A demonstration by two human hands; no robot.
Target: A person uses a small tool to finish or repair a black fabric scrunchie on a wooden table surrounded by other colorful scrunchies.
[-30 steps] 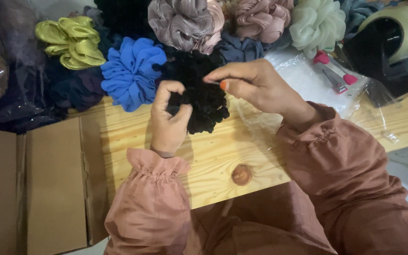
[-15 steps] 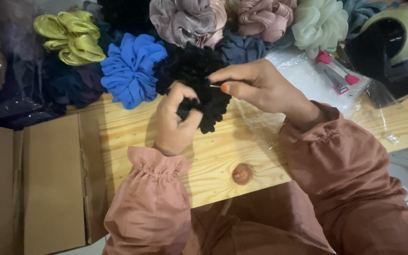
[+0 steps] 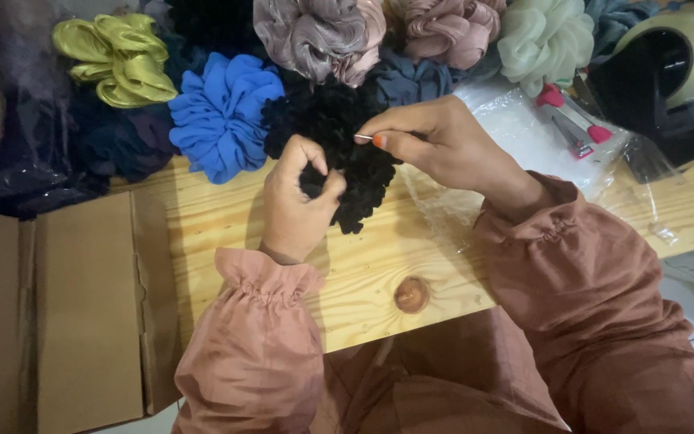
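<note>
Sleeves of rust-pink fabric with gathered cuffs fill the near edge of the view, both forearms reaching forward over a pale pine plank (image 3: 226, 233) with a dark knot in its grain. Just left of the plank lies a flattened brown cardboard box (image 3: 66, 313). The left hand (image 3: 295, 205) rises from its cuff with the wrist bent slightly inward, fingers curled and closed on the near left part of a black scrunchie (image 3: 347, 153), which rests on the far edge of the plank. The right hand (image 3: 435, 145) comes in from the right with the wrist angled across the body, thumb and forefinger pinched on something thin and pale at the scrunchie's top; whether that is a needle or a pin is too small to tell. Under the right wrist a sheet of clear plastic wrap (image 3: 516, 128) spreads over the wood. Touching the black scrunchie on its left sits a bright blue scrunchie (image 3: 222, 112), and farther left a yellow-green scrunchie (image 3: 118, 60). Beyond them, along the far edge, lie a taupe scrunchie (image 3: 319, 36), a dusty pink scrunchie (image 3: 447, 28) and a pale mint scrunchie (image 3: 544, 36). At far right stands a black tape dispenser (image 3: 660, 72) with its roll.
</note>
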